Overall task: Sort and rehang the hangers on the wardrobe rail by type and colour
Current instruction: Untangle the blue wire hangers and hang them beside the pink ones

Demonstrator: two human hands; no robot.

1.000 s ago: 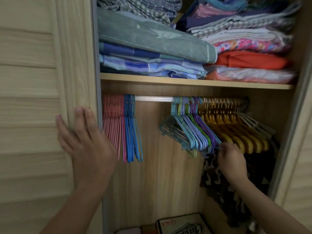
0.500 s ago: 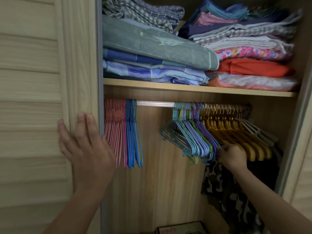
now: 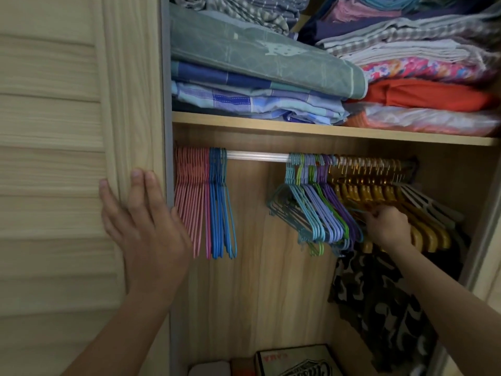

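Folded linens (image 3: 260, 77) on shelf (image 3: 325, 130); camouflage garment (image 3: 379, 308)

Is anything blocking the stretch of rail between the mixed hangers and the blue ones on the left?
Nothing visible: the rail is bare between the mixed hangers and the blue hangers.

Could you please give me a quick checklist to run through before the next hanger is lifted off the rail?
1. Right hand gripping a hanger in the mixed bunch: ok; its colour, cannot tell.
2. Left hand flat on the wardrobe door, bracing: ok.
3. Bare rail free for rehanging: ok.
4. Pink hangers and blue hangers already grouped: ok.
5. Mixed bunch sorted by colour: not ok.
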